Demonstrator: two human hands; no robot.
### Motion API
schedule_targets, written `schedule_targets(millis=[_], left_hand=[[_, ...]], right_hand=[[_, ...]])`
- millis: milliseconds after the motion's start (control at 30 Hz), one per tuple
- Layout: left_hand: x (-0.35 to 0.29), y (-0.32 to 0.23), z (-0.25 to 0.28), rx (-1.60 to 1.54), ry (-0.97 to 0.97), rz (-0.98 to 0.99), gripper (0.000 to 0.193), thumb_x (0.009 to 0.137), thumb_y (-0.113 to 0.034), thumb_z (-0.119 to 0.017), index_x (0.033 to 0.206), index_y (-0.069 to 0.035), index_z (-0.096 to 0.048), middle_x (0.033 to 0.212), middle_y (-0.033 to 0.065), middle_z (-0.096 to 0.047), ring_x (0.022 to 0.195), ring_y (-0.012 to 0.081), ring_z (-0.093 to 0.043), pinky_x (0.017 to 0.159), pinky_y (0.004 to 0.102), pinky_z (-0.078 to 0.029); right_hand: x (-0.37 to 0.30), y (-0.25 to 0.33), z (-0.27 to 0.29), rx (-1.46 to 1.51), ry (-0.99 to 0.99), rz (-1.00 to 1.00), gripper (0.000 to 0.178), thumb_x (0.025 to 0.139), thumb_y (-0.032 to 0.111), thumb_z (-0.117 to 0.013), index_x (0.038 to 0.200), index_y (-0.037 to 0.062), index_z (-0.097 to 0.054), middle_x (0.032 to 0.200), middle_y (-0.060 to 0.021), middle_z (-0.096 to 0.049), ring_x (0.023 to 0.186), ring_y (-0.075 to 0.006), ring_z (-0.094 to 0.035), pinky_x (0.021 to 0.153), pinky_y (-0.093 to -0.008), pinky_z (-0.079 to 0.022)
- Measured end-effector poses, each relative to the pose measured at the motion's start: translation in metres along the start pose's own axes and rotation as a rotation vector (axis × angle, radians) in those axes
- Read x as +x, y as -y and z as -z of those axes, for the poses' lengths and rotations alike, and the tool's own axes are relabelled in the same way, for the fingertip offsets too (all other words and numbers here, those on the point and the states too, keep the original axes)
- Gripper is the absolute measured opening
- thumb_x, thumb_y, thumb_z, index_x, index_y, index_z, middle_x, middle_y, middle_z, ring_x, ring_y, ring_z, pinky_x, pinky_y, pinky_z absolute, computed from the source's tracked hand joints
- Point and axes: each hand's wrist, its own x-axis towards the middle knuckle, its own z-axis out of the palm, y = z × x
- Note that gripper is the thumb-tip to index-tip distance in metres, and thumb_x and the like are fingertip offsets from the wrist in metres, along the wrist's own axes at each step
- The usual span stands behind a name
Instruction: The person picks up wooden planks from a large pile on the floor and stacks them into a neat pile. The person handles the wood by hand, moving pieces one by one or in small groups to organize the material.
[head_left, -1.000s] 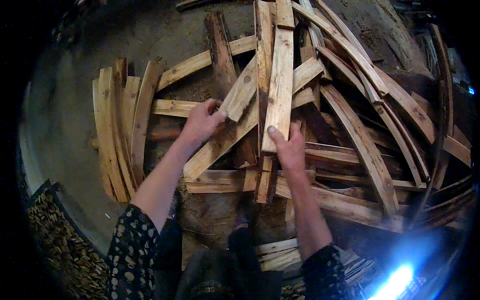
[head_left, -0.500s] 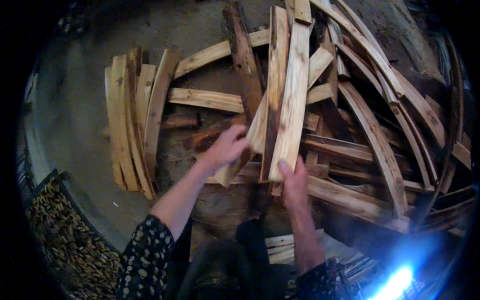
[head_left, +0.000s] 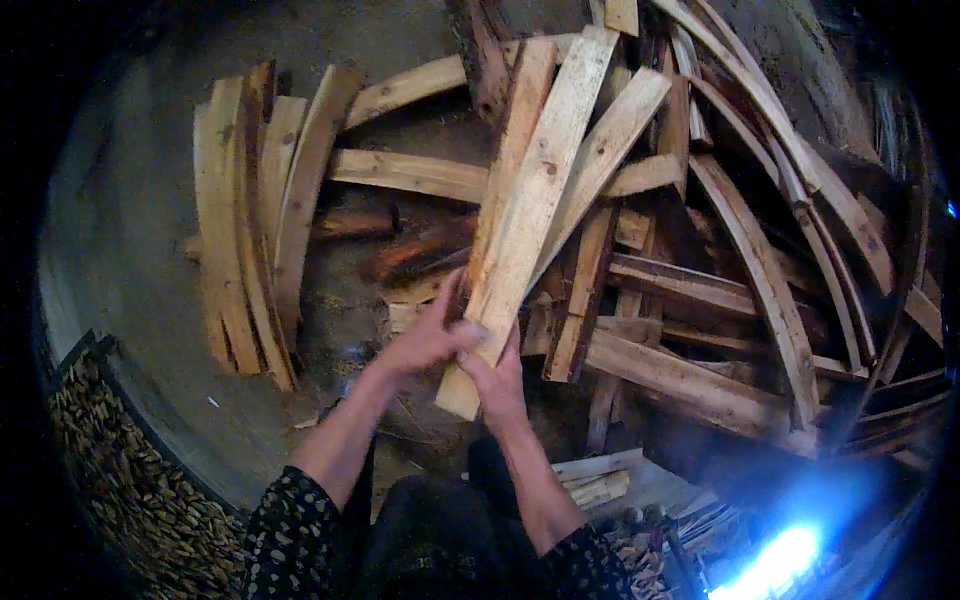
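Note:
A long pale wooden board [head_left: 545, 185] slants from the upper middle down toward my body, its lower end between my hands. My right hand [head_left: 497, 380] wraps its right edge, thumb lying across the top face. From the left, my left hand [head_left: 430, 340] grips the same end, with its fingers partly hidden behind the wood. A second, narrower board [head_left: 513, 130] lies along the left side of the pale one and runs down into the left hand's grip. Just right of them, another light board [head_left: 612, 140] leans with its lower part underneath.
Several upright slabs [head_left: 226, 230] stand in a group at the left. A heap of curved and straight boards [head_left: 690, 385] fills the right side. Small wood pieces [head_left: 130, 460] lie at lower left. A bright light [head_left: 775, 565] glares at lower right.
The pale board's lower end has swung left and nearer to me, with my right hand on it. My left hand has closed on the boards beside it.

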Motion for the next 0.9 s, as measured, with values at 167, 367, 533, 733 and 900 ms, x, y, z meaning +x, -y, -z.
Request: schedule_targets(millis=[167, 367, 533, 733, 900], left_hand=[[-0.049, -0.069, -0.020, 0.076, -0.018, 0.014, 0.109, 0.055, -0.039, -0.075, 0.132, 0.004, -0.012, 0.129, 0.0215, -0.032, 0.120, 0.0276, -0.032, 0.100, 0.0349, -0.025], [-0.176, -0.091, 0.004, -0.164, 0.009, 0.003, 0.103, 0.058, -0.023, -0.076, 0.133, 0.002, -0.010, 0.133, 0.0168, -0.025, 0.124, 0.0228, -0.025, 0.102, 0.0331, -0.019], [-0.218, -0.089, 0.077, 0.014, -0.230, 0.015, 0.104, 0.056, -0.025, -0.075, 0.133, 0.001, -0.010, 0.133, 0.0183, -0.025, 0.125, 0.0256, -0.023, 0.103, 0.0342, -0.019], [-0.225, -0.030, 0.200, -0.049, -0.376, 0.183, 0.106, 0.054, -0.028, -0.075, 0.133, 0.003, -0.012, 0.130, 0.0173, -0.031, 0.119, 0.0243, -0.033, 0.098, 0.0342, -0.029], [-0.155, -0.011, 0.240, 0.703, -0.596, -0.147, 0.099, 0.057, -0.023, -0.074, 0.132, 0.000, -0.015, 0.127, 0.0219, -0.030, 0.120, 0.0320, -0.030, 0.099, 0.0376, -0.026]], right_hand=[[-0.056, 0.060, -0.033, -0.330, -0.121, 0.013, 0.050, 0.074, 0.011, -0.060, 0.118, 0.0010, -0.039, 0.109, -0.0099, -0.050, 0.097, -0.0176, -0.050, 0.082, -0.0297, -0.042], [-0.159, 0.083, -0.096, -0.538, 0.056, 0.080, 0.051, 0.074, 0.009, -0.059, 0.119, -0.0017, -0.037, 0.109, -0.0136, -0.050, 0.099, -0.0223, -0.050, 0.084, -0.0318, -0.041], [-0.167, 0.024, -0.150, -0.577, 0.171, 0.103, 0.054, 0.073, 0.006, -0.057, 0.121, -0.0007, -0.033, 0.106, -0.0133, -0.052, 0.097, -0.0221, -0.052, 0.083, -0.0312, -0.042], [-0.115, -0.071, -0.233, -0.606, 0.365, 0.049, 0.061, 0.071, 0.007, -0.057, 0.125, 0.0015, -0.027, 0.105, -0.0204, -0.050, 0.095, -0.0328, -0.052, 0.081, -0.0367, -0.042], [-0.074, -0.125, -0.219, -0.715, 0.557, 0.398, 0.059, 0.072, 0.013, -0.056, 0.122, -0.0021, -0.029, 0.118, -0.0224, -0.038, 0.112, -0.0354, -0.037, 0.093, -0.0391, -0.032]])
